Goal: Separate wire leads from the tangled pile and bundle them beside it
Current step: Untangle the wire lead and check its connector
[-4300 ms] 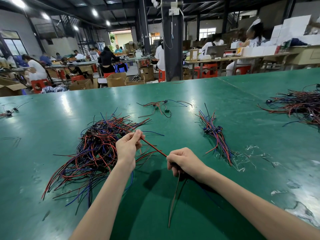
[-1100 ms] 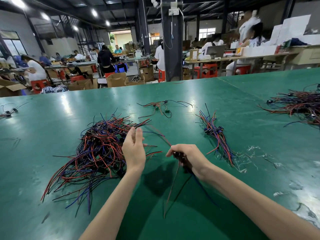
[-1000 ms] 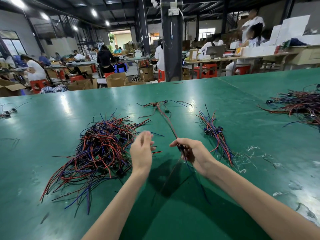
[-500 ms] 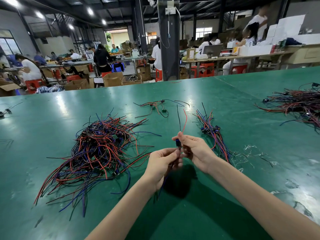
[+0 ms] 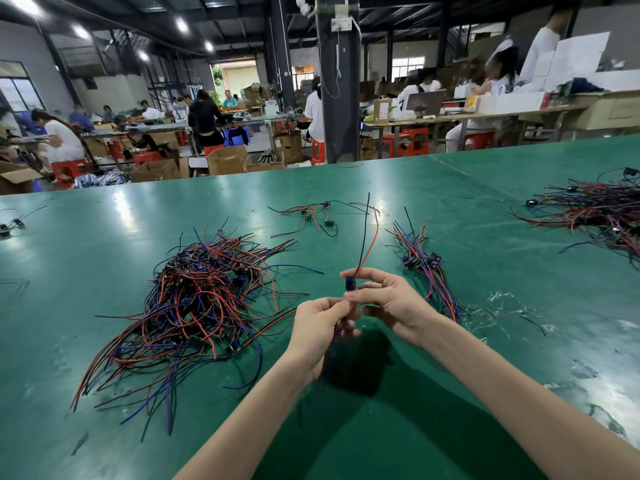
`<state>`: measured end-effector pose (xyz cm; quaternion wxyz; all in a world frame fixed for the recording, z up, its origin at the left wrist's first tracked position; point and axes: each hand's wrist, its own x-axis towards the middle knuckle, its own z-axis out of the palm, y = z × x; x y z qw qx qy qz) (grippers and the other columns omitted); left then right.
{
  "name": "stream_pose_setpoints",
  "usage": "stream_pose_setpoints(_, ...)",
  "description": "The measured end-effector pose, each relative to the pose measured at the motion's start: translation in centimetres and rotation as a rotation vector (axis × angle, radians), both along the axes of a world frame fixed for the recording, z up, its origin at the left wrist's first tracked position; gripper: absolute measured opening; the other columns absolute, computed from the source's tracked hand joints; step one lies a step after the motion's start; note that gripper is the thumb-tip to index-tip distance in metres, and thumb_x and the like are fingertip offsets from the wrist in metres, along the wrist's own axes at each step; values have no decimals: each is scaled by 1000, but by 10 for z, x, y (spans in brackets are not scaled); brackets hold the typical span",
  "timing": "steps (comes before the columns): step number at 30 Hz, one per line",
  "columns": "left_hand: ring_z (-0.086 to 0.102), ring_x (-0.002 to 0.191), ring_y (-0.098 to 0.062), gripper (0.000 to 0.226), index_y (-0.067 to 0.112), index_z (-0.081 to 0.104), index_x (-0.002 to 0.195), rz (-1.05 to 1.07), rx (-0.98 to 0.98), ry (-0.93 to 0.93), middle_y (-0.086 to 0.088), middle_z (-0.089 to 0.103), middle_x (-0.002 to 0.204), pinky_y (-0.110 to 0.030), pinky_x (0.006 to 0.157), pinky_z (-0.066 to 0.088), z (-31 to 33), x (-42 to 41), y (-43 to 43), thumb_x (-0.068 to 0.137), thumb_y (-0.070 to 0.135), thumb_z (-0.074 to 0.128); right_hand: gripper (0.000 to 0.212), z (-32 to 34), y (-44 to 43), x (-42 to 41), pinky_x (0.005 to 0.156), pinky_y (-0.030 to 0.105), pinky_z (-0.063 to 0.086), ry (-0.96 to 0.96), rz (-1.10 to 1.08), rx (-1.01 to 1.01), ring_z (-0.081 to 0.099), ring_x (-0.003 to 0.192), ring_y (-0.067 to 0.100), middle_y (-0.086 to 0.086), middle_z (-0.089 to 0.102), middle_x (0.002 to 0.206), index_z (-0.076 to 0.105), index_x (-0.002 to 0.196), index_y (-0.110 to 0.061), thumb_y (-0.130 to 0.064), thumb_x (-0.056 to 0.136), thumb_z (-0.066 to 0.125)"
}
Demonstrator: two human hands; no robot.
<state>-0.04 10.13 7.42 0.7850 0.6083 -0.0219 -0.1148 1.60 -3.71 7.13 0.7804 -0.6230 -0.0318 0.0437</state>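
Just right of the tangled pile [image 5: 197, 299], the right hand [image 5: 388, 303] is pinching the connector [image 5: 349, 284] of one wire lead [image 5: 367, 237], and the left hand [image 5: 318, 327] is gripping its lower tails. I would be smoothing it straight, then laying it along the bundle [image 5: 426, 271] farther right.

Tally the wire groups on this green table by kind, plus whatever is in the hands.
Large tangled piles: 2
Sorted bundle: 1
Small loose clusters: 2
Held lead, gripped by left hand and right hand: 1
Total: 6
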Motion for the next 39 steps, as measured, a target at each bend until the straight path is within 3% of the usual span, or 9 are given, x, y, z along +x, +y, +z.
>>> stream_pose_setpoints(4, 55, 48, -8, 16, 1, 68, 79, -105, 42, -30, -6, 65, 63, -23, 51, 53, 0, -1, 1, 91, 2, 57, 34, 1, -2, -1, 62, 24, 46, -14, -38, 33, 58, 54, 12, -2, 60, 58, 69, 102, -10, 11, 75, 66)
stream_pose_setpoints(9, 54, 45, -7, 19, 2, 67, 79, -81, 91, -77, -2, 64, 58, -22, 50, 52, 1, -2, 1, 92, 1, 54, 38, 2, -2, -2, 69, 31, 44, 25, -7, 51, 60, 63, 16, 5, 64, 72, 66, 111, -10, 5, 75, 68)
stream_pose_setpoints(14, 53, 43, -6, 18, 2, 68, 79, -71, 98, -75, -2, 63, 56, -21, 49, 52, 0, -1, 1, 92, 2, 55, 34, 4, -1, -3, 59, 23, 54, 26, -45, 118, 61, 54, 15, 6, 62, 63, 64, 105, -2, 13, 74, 65)
stream_pose_setpoints(17, 52, 44, -6, 14, -1, 67, 81, -99, 64, -61, -2, 63, 57, -20, 50, 52, -1, -2, 0, 91, 2, 57, 31, 4, 2, -4, 54, 21, 50, -25, -143, 53, 57, 48, 14, 8, 54, 62, 67, 93, -5, 16, 72, 67)
stream_pose_setpoints(21, 53, 47, -6, 13, -1, 69, 81, -139, 47, -71, -4, 64, 60, -21, 53, 53, -1, -4, 0, 89, 1, 59, 32, 6, 2, 0, 53, 15, 44, -88, -267, -37, 51, 49, 9, -3, 55, 53, 68, 83, -14, 15, 69, 70)
stream_pose_setpoints(25, 54, 46, -8, 12, -1, 69, 78, -189, 65, -143, -3, 64, 59, -22, 54, 54, -1, -14, -8, 87, 2, 62, 31, 9, -12, 7, 48, 12, 37, -80, -373, -44, 46, 54, 10, -4, 57, 52, 68, 81, -15, 14, 70, 71)
stream_pose_setpoints(33, 54, 49, -8, 12, 4, 72, 81, -327, 110, -236, -3, 65, 63, -22, 56, 54, 0, -21, -8, 88, 5, 63, 30, 6, -32, 15, 45, 11, 36, -60, -477, -48, 49, 44, 0, -9, 61, 48, 68, 82, -16, 11, 70, 72)
stream_pose_setpoints(39, 49, 44, -7, 21, 7, 70, 77, -362, 219, -335, 5, 54, 55, -22, 50, 52, 2, -17, -3, 93, 9, 57, 29, 5, -33, 17, 48, 14, 36, -57, -488, -64, 48, 49, 5, -8, 62, 51, 68, 82, -17, 9, 70, 73)
